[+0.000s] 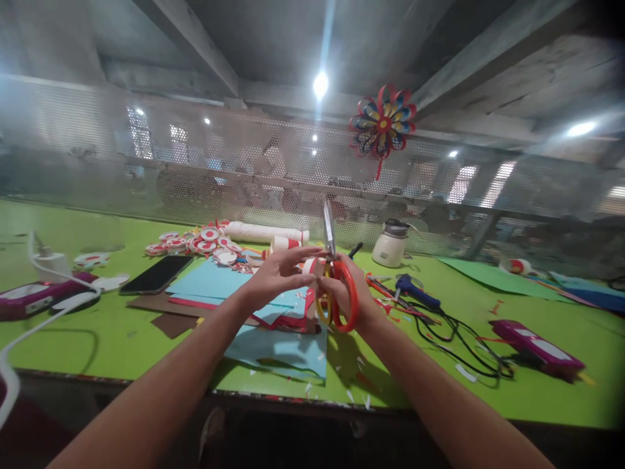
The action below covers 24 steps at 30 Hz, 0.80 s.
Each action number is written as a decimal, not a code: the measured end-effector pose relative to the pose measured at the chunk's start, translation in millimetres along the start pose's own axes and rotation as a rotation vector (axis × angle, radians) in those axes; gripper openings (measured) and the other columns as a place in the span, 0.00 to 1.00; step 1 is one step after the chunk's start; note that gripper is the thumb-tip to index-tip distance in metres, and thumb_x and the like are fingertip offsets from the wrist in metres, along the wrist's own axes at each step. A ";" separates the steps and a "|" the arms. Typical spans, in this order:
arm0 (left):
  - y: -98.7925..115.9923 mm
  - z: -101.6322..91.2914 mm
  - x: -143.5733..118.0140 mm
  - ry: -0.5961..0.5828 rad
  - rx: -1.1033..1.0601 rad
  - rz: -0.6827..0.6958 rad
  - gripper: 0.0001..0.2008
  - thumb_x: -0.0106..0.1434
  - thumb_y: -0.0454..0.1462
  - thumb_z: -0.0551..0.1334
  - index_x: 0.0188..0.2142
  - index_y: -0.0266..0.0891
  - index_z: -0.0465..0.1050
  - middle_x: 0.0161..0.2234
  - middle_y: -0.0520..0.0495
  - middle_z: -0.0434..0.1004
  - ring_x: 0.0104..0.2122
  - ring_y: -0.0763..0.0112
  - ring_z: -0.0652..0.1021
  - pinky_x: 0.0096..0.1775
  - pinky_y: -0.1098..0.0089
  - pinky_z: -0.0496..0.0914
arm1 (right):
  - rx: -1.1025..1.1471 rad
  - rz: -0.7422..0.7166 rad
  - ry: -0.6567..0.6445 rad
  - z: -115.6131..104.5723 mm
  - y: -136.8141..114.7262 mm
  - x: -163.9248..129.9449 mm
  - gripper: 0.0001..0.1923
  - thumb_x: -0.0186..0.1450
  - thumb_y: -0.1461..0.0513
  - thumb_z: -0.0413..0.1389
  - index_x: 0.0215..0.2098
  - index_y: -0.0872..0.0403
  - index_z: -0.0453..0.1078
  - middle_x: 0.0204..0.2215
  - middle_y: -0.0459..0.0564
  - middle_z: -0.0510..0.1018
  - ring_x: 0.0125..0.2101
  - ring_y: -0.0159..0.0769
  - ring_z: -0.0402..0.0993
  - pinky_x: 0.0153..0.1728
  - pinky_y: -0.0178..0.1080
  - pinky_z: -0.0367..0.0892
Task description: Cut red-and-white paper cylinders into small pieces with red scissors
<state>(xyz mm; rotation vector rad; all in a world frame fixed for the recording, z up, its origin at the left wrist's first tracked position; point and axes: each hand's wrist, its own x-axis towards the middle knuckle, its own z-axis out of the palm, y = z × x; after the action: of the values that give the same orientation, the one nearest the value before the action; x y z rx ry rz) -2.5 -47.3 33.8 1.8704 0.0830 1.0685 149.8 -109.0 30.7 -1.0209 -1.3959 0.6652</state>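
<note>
Scissors (333,286) with orange and yellow handle loops stand upright above the green table (97,326), blades together and pointing straight up, held in the right hand (349,293) whose fingers pass through the loops and close on them. No brand, label or writing can be read on them or on anything nearby; it is all too small or blurred. The left hand (278,273) sits just beside the right, fingers stretched toward the blades' base and pinching a small white and red paper piece (310,264) against it, thumb beneath. Both forearms reach forward from the lower corners and meet over a stack of light blue paper sheets (273,339) with red and brown sheets under them. Left of the stack lies a dark phone (156,275), and further left a white cable (43,312) and a magenta device (29,296). Behind the hands are red and white paper discs (205,244) and a white roll (266,232). To the right lie a blue glue gun (415,292) with black cords, a white jar (390,246) and another magenta device (537,345). A mesh screen (195,163) closes the far edge, bearing a paper flower (383,124). The near table edge runs just under the forearms, with bare green surface on the left and at the far right
</note>
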 end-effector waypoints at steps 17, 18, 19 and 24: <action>-5.9 -5.4 -2.6 -0.141 -0.135 -0.213 0.22 0.54 0.36 0.63 0.49 0.39 0.67 0.42 0.41 0.73 0.41 0.64 0.73 0.39 0.65 0.68 | -0.366 -0.498 0.087 -11.3 17.4 1.0 0.27 0.55 0.67 0.56 0.53 0.51 0.60 0.39 0.48 0.74 0.34 0.34 0.72 0.39 0.38 0.68; -5.9 -5.2 -2.4 -0.134 -0.143 -0.194 0.22 0.53 0.35 0.64 0.49 0.39 0.67 0.43 0.41 0.73 0.43 0.63 0.72 0.40 0.65 0.68 | -0.371 -0.486 0.137 -11.2 18.9 2.3 0.24 0.57 0.66 0.55 0.52 0.52 0.61 0.37 0.48 0.74 0.34 0.34 0.72 0.38 0.38 0.68; -6.0 -5.0 -1.9 -0.119 -0.151 -0.176 0.22 0.52 0.34 0.65 0.48 0.40 0.67 0.43 0.41 0.72 0.43 0.63 0.72 0.41 0.64 0.68 | -0.376 -0.472 0.190 -11.3 20.0 3.5 0.22 0.58 0.64 0.54 0.51 0.52 0.62 0.36 0.48 0.74 0.33 0.34 0.72 0.37 0.38 0.69; -11.1 -9.8 3.5 0.097 -0.086 -0.067 0.25 0.49 0.34 0.66 0.47 0.39 0.66 0.43 0.41 0.72 0.44 0.63 0.72 0.43 0.62 0.68 | -0.411 -0.391 0.307 -12.8 10.3 2.9 0.19 0.58 0.63 0.54 0.48 0.56 0.63 0.28 0.46 0.73 0.24 0.30 0.69 0.28 0.34 0.68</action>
<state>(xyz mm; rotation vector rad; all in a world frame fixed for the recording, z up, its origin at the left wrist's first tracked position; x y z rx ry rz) -3.2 -32.8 29.3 1.7268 0.1526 1.0998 164.5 -104.2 24.6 -1.0700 -1.4293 -0.0723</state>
